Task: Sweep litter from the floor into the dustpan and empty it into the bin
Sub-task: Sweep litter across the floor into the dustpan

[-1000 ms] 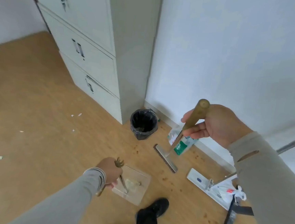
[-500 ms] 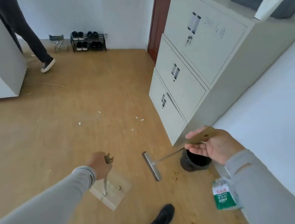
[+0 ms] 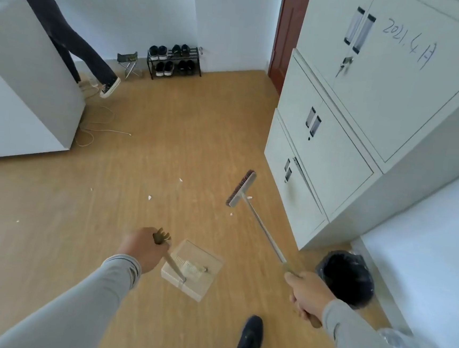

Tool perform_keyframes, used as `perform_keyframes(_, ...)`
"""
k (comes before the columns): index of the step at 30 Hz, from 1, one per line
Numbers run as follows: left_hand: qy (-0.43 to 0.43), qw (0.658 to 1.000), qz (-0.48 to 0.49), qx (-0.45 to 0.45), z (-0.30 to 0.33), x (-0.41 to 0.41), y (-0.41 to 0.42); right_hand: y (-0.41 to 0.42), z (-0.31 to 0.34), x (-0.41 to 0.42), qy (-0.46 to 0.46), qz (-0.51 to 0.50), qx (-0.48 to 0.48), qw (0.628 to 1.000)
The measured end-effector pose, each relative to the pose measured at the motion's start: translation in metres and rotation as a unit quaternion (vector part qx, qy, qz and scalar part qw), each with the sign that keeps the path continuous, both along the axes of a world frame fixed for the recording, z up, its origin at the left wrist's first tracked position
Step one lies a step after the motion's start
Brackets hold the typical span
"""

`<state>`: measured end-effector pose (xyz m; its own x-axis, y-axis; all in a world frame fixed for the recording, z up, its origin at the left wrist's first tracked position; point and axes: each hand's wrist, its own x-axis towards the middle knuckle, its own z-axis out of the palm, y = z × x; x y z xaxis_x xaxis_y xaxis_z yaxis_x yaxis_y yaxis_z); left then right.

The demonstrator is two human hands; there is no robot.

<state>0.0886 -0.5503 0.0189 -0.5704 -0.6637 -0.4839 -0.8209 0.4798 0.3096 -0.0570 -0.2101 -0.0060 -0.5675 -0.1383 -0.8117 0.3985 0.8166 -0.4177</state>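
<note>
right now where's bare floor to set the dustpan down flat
Bare floor lies left of the dustpan, under the left hand, and between dustpan and broom. It is crowded on the right, by the bin and cabinet.

The dustpan (image 3: 192, 270) lies left of the bin (image 3: 348, 280), with the broom (image 3: 242, 189) head ahead between them.

Handwritten "2021.4月" stands on the upper door of the filing cabinet (image 3: 369, 83).
</note>
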Motion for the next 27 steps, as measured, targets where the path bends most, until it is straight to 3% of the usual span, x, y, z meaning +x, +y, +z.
perform_keyframes(6, 0.010, 1.000, 0.029, 0.007, 0.007, -0.056, -0.014, -0.005, 0.000, -0.097, 0.108, 0.182, 0.105, 0.972)
perform_keyframes(9, 0.017, 0.999, 0.039, 0.009, 0.002, -0.079, -0.026, -0.013, 0.000, -0.125, 0.131, 0.216, 0.121, 0.960)
perform_keyframes(15, 0.024, 0.999, 0.018, 0.034, -0.017, -0.124, -0.070, -0.004, 0.000, -0.133, 0.121, 0.147, 0.121, 0.974)
perform_keyframes(19, 0.013, 0.999, -0.013, 0.049, -0.032, -0.156, -0.109, -0.057, 0.007, -0.148, -0.063, 0.001, 0.030, 0.998)
perform_keyframes(23, 0.002, 0.997, -0.036, 0.064, -0.044, -0.185, -0.138, -0.159, -0.002, -0.203, 0.012, 0.026, -0.012, 1.000)
perform_keyframes(27, -0.013, 0.996, -0.059, 0.071, -0.054, -0.213, -0.159, -0.209, -0.008, -0.237, 0.001, 0.017, 0.036, 0.999)
